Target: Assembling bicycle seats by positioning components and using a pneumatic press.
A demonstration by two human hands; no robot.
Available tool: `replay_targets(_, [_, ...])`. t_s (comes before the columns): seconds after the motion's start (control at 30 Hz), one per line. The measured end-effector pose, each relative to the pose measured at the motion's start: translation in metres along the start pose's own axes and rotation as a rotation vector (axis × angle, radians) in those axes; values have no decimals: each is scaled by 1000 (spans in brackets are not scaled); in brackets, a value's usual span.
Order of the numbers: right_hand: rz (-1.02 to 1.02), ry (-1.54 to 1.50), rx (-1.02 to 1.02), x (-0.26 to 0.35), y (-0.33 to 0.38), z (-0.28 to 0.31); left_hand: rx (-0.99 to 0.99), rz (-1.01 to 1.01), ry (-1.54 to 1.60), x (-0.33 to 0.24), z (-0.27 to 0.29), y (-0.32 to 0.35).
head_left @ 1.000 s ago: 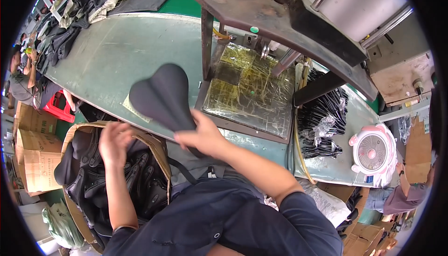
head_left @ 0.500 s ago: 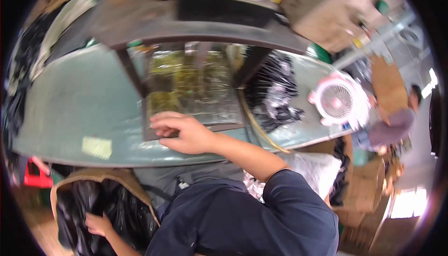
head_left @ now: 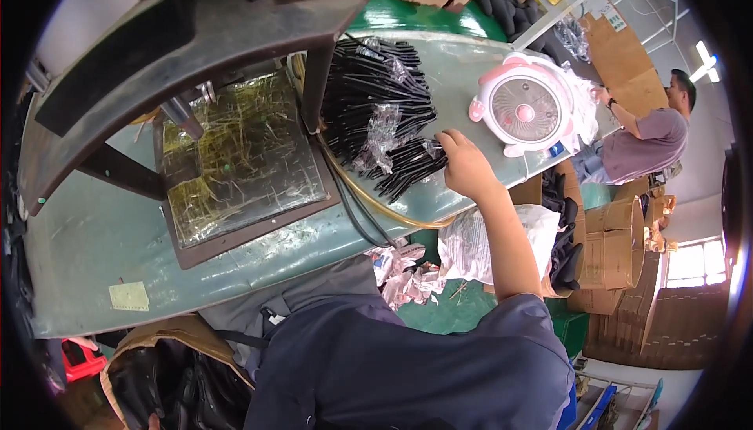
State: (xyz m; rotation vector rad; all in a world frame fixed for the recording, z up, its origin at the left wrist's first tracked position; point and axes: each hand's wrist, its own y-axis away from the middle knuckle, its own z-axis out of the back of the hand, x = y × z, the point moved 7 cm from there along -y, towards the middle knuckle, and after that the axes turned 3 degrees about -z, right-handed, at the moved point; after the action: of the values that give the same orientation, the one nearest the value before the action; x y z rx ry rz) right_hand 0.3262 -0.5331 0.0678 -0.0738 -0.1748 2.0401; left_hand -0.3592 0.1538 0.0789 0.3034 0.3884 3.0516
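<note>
My right hand (head_left: 469,167) is reaching over the green tabletop (head_left: 274,238), its fingers closed at the end of a bundle of thin black strips (head_left: 408,167). More black strips (head_left: 376,93), partly wrapped in clear plastic, lie in a pile just behind that bundle. Of my left hand (head_left: 154,422) only a fingertip or so shows at the lower edge, over a cardboard box (head_left: 176,326) of shiny black pieces (head_left: 169,375); its other fingers are hidden.
A dark metal press frame (head_left: 235,38) stands over a plate covered with yellowed film (head_left: 243,163). A pink and white fan (head_left: 524,108) stands to the right. Hoses (head_left: 369,206) curve over the table edge. A person (head_left: 643,136) works at the far right.
My right hand has left the press plate and moved right to the black strips. My left hand has dropped lower in the box, mostly out of view. The view has swung right.
</note>
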Motion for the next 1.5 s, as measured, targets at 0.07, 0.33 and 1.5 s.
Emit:
replay_targets(0.07, [87,-33,16,8,-4,-3,-105,-27,276,21,-6,-13])
replay_targets(0.33, [231,306,88,26,-16,29,251,-522,1304,-234,-20,80])
replay_targets(1.5, [73,-173,-263,112,-46,10,-269,-1254,690,-408,5,73])
